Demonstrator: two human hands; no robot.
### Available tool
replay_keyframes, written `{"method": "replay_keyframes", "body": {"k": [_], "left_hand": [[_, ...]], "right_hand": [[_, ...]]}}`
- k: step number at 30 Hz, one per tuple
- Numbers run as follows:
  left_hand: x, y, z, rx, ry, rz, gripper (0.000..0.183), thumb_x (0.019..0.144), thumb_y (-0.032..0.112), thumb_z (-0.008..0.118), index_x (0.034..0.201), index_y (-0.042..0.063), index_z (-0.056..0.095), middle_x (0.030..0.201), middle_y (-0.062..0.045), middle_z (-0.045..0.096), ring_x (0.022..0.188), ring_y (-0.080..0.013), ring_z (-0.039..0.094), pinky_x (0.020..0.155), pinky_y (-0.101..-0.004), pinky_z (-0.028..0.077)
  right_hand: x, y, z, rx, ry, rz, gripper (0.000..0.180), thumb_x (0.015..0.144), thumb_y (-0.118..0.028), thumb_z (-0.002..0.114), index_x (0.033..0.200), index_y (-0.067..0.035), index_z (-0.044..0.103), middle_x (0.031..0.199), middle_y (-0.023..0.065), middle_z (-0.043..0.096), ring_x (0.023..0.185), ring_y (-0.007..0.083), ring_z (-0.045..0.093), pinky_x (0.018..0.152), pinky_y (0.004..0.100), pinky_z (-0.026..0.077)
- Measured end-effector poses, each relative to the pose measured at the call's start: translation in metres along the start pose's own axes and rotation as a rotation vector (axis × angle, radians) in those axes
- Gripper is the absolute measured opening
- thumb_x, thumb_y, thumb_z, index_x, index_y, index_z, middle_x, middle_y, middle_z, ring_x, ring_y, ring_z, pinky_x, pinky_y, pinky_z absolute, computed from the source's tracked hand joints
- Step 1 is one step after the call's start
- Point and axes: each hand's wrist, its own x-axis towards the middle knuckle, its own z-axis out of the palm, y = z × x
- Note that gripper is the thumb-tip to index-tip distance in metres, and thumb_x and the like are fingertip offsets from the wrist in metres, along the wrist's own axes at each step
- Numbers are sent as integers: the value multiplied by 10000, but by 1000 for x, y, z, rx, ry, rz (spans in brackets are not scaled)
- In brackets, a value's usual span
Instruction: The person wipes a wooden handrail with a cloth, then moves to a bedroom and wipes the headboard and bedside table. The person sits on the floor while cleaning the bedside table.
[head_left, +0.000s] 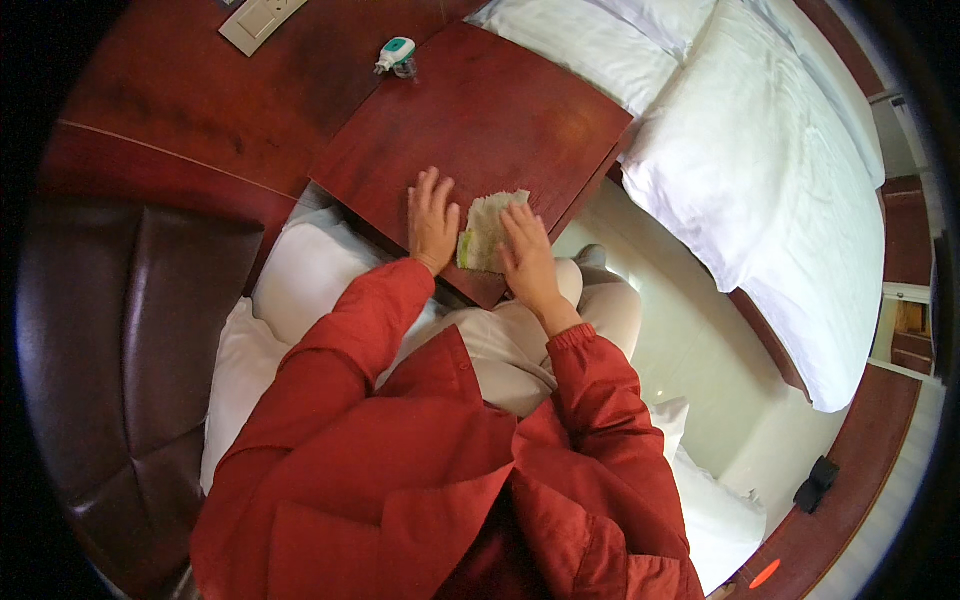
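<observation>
A greyish-beige cloth (487, 229) with a green edge lies flat on the reddish-brown wooden top of a nightstand (487, 112), close to its near corner. My right hand (527, 251) rests over the cloth's right side, its fingers spread and slightly blurred. Just left of the cloth is my left hand (433, 221), with its fingers extended over the wood and nothing held in it. A small white and teal device with a clear part (397, 57) stands near the nightstand's far left edge.
White bedding (750, 150) covers a bed at the right, and another white-covered bed (315, 262) is at the left, beside a dark brown padded headboard (82, 337). A wall socket plate (259, 22) is at the upper left. Pale floor (675, 330) shows between the beds.
</observation>
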Motion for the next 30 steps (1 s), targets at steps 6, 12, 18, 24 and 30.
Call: {"method": "replay_keyframes", "body": {"k": [6, 12, 18, 24, 30], "left_hand": [[-30, 63, 17, -12, -369, 239, 478, 931, 162, 461, 1389, 53, 383, 1491, -144, 282, 1390, -328, 230, 1141, -488, 151], [-13, 63, 24, 137, -414, 256, 533, 935, 214, 470, 1431, 69, 338, 1509, -126, 270, 1393, -300, 234, 1142, -468, 165], [54, 35, 40, 290, -363, 187, 551, 927, 266, 489, 1417, 56, 347, 1489, -118, 303, 1386, -287, 243, 1138, -481, 156], [133, -6, 61, 291, -191, 38, 575, 930, 285, 483, 1435, 74, 307, 1494, -108, 286, 1385, -300, 235, 1137, -492, 149], [191, -23, 96, 379, -261, -108, 575, 957, 323, 429, 1459, 94, 269, 1526, -97, 226, 1409, -293, 177, 1151, -474, 105]], "right_hand": [[-37, -7, -15, 80, 203, 144, 367, 854, 40, 533, 1213, -23, 573, 1294, 181, 543, 1228, 348, 491, 1035, 412, 384], [-54, -8, -14, 118, 242, 110, 338, 846, 68, 531, 1165, -25, 595, 1245, 178, 575, 1196, 334, 522, 1017, 396, 397], [-58, 3, -24, 140, 283, 127, 353, 831, 86, 531, 1155, -37, 596, 1220, 167, 589, 1180, 355, 527, 1041, 425, 379], [-65, 23, -47, 74, 406, 152, 338, 808, 111, 518, 1097, -34, 615, 1204, 155, 599, 1175, 340, 536, 1045, 439, 377], [-83, 51, -72, -25, 551, 269, 300, 836, 132, 477, 1045, -17, 632, 1175, 163, 615, 1154, 316, 559, 1004, 391, 418]]}}
